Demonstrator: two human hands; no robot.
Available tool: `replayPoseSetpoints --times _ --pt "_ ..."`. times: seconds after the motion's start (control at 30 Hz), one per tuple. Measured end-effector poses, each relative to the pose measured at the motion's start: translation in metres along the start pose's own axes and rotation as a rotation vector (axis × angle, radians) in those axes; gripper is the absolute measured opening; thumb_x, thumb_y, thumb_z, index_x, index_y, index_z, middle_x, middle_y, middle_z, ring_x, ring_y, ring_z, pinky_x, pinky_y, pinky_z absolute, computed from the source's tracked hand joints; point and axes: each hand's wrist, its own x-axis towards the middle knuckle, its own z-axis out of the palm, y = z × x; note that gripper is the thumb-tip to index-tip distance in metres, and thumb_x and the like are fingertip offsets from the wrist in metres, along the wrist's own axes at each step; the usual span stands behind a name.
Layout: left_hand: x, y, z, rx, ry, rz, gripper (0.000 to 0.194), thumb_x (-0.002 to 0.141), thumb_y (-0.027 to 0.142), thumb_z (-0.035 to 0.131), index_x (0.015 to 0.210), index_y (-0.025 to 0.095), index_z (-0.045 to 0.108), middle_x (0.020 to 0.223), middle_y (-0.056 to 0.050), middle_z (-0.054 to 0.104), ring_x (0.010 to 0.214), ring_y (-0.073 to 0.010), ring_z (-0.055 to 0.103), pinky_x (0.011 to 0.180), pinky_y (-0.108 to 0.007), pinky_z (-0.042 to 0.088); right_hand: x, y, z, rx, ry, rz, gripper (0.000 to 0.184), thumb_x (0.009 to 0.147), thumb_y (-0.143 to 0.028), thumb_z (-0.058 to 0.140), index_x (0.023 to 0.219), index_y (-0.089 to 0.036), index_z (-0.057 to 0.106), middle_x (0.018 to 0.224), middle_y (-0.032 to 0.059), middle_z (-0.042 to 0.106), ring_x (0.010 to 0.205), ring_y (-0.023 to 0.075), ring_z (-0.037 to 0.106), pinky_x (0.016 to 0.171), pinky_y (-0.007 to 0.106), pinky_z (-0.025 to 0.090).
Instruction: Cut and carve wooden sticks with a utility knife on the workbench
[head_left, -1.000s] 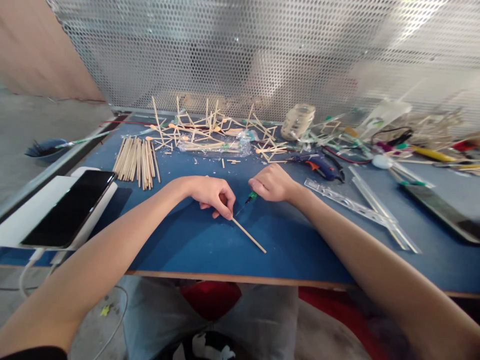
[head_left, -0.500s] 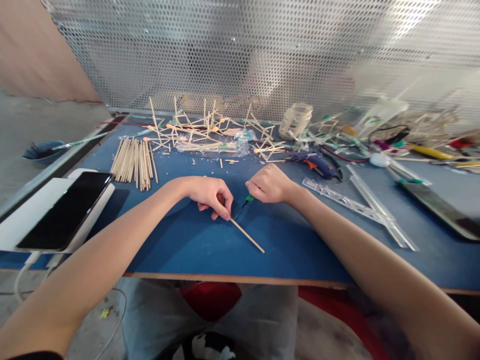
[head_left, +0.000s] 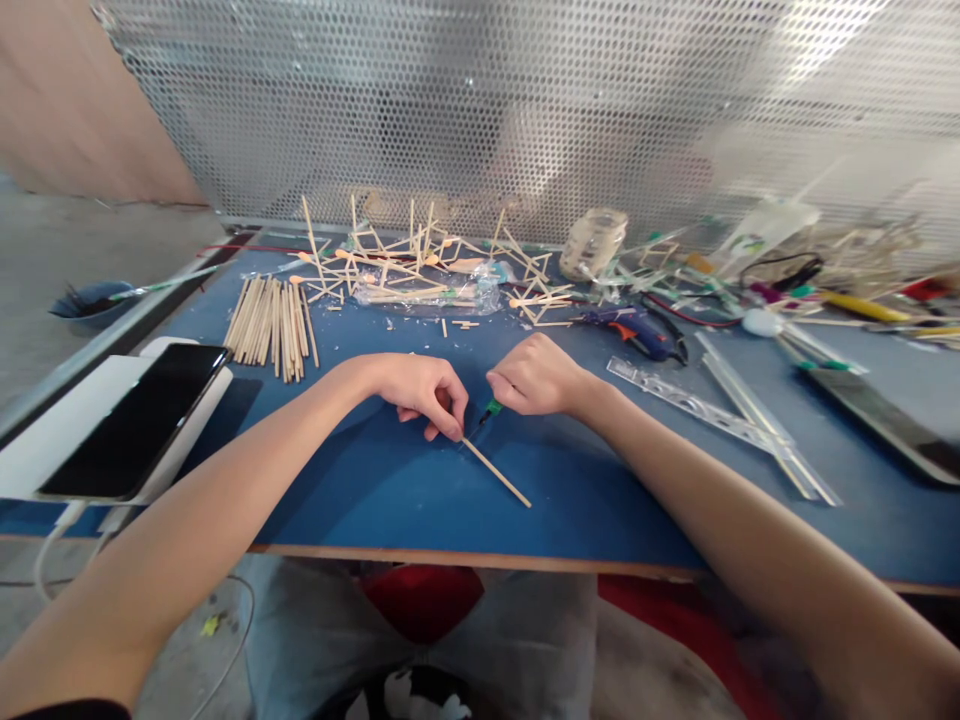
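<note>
Near the middle of the blue table, my left hand [head_left: 431, 395] pinches one end of a thin wooden stick [head_left: 499, 474] between thumb and fingertips. The stick slants away toward the table's front edge. My right hand [head_left: 532, 375] is closed in a fist around a green-handled tool [head_left: 491, 408] with a dark, thin tip; most of its handle is hidden by the fingers. That tip points down and left, close to the stick beside my left fingertips. Whether it touches the stick I cannot tell.
Behind my left arm lies a bundle of wooden sticks [head_left: 271, 325]. Stick frames [head_left: 420, 255] and a jar [head_left: 592, 244] stand along the perforated screen. A glue gun [head_left: 634, 330], a ruler [head_left: 686, 403] and clear glue sticks [head_left: 765, 420] lie right. Phones [head_left: 135, 420] flank both sides.
My right hand has moved slightly down and left, and the tool's tip is a little nearer the stick. The left hand holds its place on the stick.
</note>
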Motion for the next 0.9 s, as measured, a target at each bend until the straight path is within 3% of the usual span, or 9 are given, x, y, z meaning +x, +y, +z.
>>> replayPoseSetpoints --times 0.7,0.9 --pt "0.0006 0.0012 0.0 0.002 -0.001 -0.02 0.027 0.08 0.045 0.075 0.09 0.02 0.075 0.068 0.0 0.071 0.042 -0.0067 0.048 0.042 -0.019 0.038 -0.0007 0.0091 -0.0014 0.006 -0.084 0.079 0.054 0.095 -0.034 0.03 0.055 -0.017 0.062 0.058 0.0087 0.065 0.049 0.0121 0.037 0.059 0.035 0.015" --pt "0.0004 0.001 -0.0001 0.003 -0.001 -0.006 0.027 0.08 0.045 0.075 0.089 0.02 0.074 0.066 0.0 0.069 0.042 -0.0067 0.048 0.041 -0.019 0.038 -0.0006 0.0075 -0.0033 0.004 -0.095 0.061 0.054 0.095 -0.033 0.029 0.057 -0.017 0.065 0.061 0.0094 0.068 0.05 0.0127 0.042 0.06 0.035 0.014"
